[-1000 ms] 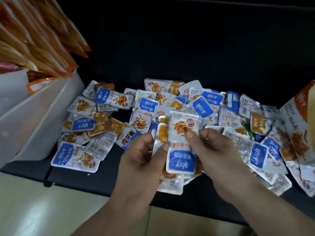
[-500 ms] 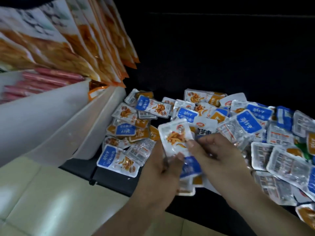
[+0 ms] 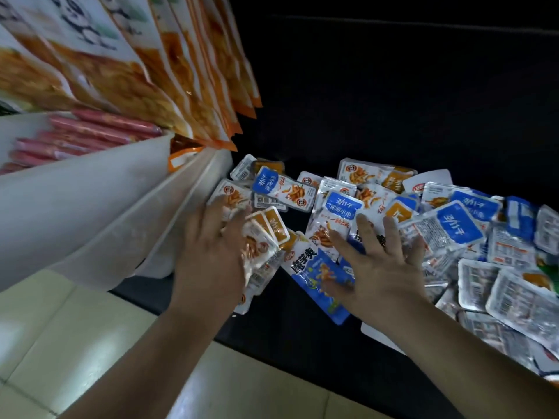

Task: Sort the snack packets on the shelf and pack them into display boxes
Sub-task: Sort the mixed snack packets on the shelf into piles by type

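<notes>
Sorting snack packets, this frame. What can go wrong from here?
1. The stack of orange packets under the left hand is fanned out and the grip is hidden; they may slide apart and drop.
2. The large blue packet lies out toward the shelf's front edge; the open right hand may knock it off if it sweeps that way.
3. Many packets on the right lie barcode side up, so flavours may get mixed.

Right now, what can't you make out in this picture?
Head view:
Whether the left hand grips the orange-ended packets: its back hides the palm.
What lies under the right hand: covered by it.
Print on the clear-backed packets: too small.
Red sticks in the white box: blurred.
The pile: right end cut by the frame edge.
</notes>
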Demonstrator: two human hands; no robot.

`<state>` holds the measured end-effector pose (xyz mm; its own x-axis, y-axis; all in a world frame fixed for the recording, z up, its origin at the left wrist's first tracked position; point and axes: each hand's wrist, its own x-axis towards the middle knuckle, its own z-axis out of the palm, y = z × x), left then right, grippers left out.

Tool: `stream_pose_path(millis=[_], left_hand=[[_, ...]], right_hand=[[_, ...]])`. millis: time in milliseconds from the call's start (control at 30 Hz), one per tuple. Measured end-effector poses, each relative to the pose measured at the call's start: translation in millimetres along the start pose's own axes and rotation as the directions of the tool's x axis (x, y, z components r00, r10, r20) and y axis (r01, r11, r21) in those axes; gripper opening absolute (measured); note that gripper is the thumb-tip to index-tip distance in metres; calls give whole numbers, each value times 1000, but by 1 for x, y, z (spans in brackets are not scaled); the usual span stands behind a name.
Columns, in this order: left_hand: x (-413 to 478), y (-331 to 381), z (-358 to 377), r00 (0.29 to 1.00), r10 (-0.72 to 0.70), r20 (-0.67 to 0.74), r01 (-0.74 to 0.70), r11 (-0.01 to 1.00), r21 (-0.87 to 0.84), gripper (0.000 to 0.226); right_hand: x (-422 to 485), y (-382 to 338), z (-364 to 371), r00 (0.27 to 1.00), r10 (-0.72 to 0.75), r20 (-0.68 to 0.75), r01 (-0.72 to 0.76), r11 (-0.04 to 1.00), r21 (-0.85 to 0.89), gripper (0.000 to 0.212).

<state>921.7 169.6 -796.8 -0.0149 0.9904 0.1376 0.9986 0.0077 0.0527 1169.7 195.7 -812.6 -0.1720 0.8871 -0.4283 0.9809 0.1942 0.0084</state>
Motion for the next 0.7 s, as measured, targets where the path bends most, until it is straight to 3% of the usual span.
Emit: stream_pose_path(millis=[100,133,200,333,467,600,700], left_hand=[[-11,27,25,957,286,43,-278,950,-141,46],[-17,33,36,943,323,80,-310,939,-149,43],[-25,34,52,942,301,149,-283,950,-128,48],[-22,21,63,943,295,156,-274,951,-142,55],[-8,8,65,943,303,139,-302,953,-26,54],[-8,9,65,955,295,30,-294,955,-41,62],[-17,20,54,958,285,-39,-288,948,-140,48]], right_hand=[[3,9,10,999,-24,-46,23,999,-24,86],[2,12,13,997,-37,-75,34,999,-30,85],[-1,20,17,994,-37,-100,33,998,-46,80],[-8,45,31,979,-60,-195,58,998,-13,73],[-14,56,39,957,-56,-286,60,998,5,71],[-11,53,32,956,-44,-289,48,999,9,71],[-7,44,23,974,-30,-226,27,999,-18,71]])
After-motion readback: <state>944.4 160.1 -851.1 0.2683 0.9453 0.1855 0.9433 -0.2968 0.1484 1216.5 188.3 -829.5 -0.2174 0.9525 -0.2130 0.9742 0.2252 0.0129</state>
